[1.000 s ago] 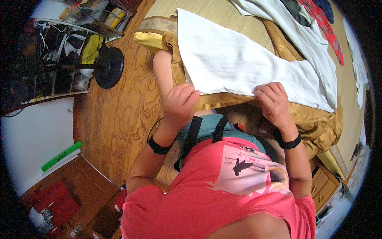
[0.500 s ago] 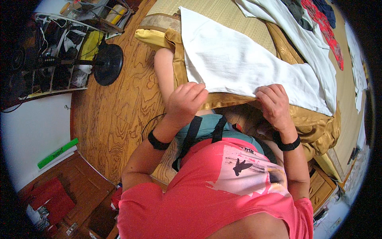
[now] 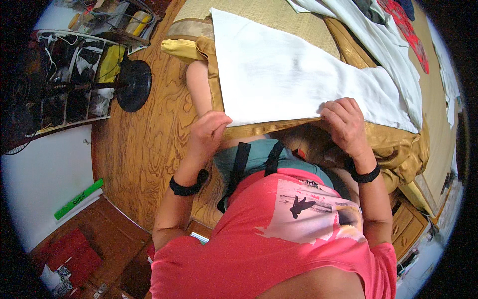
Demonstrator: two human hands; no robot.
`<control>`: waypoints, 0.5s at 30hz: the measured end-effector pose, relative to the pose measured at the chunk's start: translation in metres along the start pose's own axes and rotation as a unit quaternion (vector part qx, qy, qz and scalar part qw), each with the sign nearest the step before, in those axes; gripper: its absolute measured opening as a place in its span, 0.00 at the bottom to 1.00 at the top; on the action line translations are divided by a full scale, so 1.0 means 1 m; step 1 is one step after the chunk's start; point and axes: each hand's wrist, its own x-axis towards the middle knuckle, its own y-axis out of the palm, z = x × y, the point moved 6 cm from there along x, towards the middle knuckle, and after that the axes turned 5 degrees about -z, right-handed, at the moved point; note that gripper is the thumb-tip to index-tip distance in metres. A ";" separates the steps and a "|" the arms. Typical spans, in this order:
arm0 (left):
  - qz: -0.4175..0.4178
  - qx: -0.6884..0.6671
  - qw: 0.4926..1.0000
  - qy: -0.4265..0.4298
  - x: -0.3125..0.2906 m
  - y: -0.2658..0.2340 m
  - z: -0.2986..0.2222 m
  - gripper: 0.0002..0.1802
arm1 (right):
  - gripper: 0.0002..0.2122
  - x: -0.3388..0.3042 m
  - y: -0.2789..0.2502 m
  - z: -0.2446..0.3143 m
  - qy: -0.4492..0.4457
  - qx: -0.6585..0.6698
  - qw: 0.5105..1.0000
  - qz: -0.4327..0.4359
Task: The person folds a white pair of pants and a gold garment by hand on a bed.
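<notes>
A white cloth (image 3: 279, 74), perhaps a garment, lies spread over the near edge of the bed, on top of a gold-brown satin cover (image 3: 398, 149). At the cloth's near left corner, my left hand (image 3: 208, 132) pinches the edge between thumb and fingers. My right hand (image 3: 344, 122) grips the same near edge farther right, fingers curled over it. Between the two hands the edge runs nearly straight. To the right the cloth narrows and lies in soft wrinkles, meeting a longer white piece (image 3: 393, 55).
A woven mat (image 3: 303, 27) covers the bed. Dark and red clothes (image 3: 406, 30) lie at its far right. On the left, a black round base (image 3: 134, 85) stands on the wooden floor (image 3: 144, 159) beside a cluttered shelf (image 3: 82, 117). A drawer unit (image 3: 408, 226) sits at lower right.
My left hand has moved left and slightly down along the edge to the corner, and the cloth there looks flatter. My right hand keeps its grip. The view has shifted a little.
</notes>
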 end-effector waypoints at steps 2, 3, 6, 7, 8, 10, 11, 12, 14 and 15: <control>0.064 0.035 0.997 0.031 -0.007 0.003 0.004 0.08 | 0.12 -0.002 0.000 0.001 -0.004 0.005 1.000 0.005; 0.096 0.052 0.993 0.047 -0.010 0.007 0.004 0.09 | 0.11 -0.002 -0.001 0.002 -0.003 0.005 1.000 0.006; 0.149 0.127 0.974 0.113 -0.005 0.008 -0.020 0.14 | 0.11 -0.004 -0.002 0.001 -0.003 -0.001 1.000 0.006; 0.152 0.140 0.972 0.112 -0.006 0.008 -0.024 0.16 | 0.11 -0.003 -0.003 0.000 -0.004 -0.003 1.000 0.005; 0.154 0.152 0.970 0.111 -0.006 0.009 -0.028 0.18 | 0.11 -0.003 -0.003 -0.001 -0.003 -0.002 1.000 0.003; 0.143 0.166 0.970 0.109 -0.005 0.011 -0.030 0.20 | 0.10 -0.003 -0.005 -0.002 -0.001 -0.001 1.000 -0.001; 0.130 0.168 0.971 0.108 -0.006 0.013 -0.028 0.20 | 0.11 -0.002 -0.006 -0.001 0.001 0.003 1.000 0.000; 0.116 0.169 0.973 0.107 -0.007 0.014 -0.026 0.20 | 0.11 -0.002 -0.006 -0.001 0.003 0.007 1.000 0.000; 0.104 0.184 0.970 0.124 -0.010 0.020 -0.018 0.18 | 0.11 -0.002 -0.008 -0.002 0.002 0.007 1.000 0.001; 0.098 0.191 0.968 0.132 -0.011 0.022 -0.016 0.18 | 0.11 -0.003 -0.008 -0.003 0.000 0.004 1.000 0.001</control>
